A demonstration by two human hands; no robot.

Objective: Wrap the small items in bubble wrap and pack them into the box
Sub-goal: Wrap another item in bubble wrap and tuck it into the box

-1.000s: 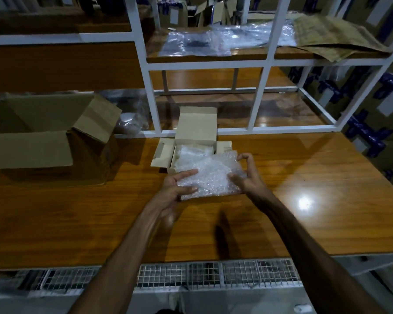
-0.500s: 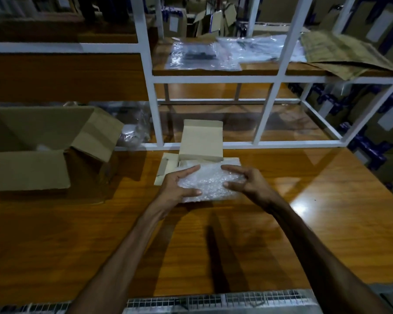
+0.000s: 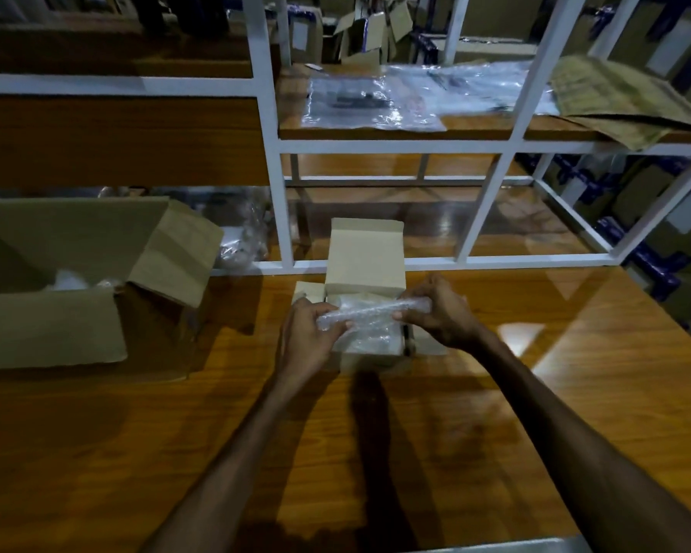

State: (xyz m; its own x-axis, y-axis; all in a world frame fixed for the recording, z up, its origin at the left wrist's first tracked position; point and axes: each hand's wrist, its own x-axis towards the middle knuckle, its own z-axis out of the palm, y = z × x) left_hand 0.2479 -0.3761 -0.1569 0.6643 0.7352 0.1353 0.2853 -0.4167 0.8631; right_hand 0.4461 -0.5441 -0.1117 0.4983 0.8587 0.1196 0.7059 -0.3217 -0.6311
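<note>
Fingers (image 3: 338, 319) of left hand (image 3: 308, 337) and right hand (image 3: 441, 313) pinching ends of clear bubble-wrap bundle (image 3: 370, 317), held over small open cardboard box (image 3: 366, 265) on wooden table (image 3: 535, 393). Wrapping apparently done; lowering in and closing probably left.

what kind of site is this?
Probably a warehouse packing station: a wooden bench under a white metal rack, open cardboard cartons, stacked boxes behind, and bubble wrap held over a small box.
</note>
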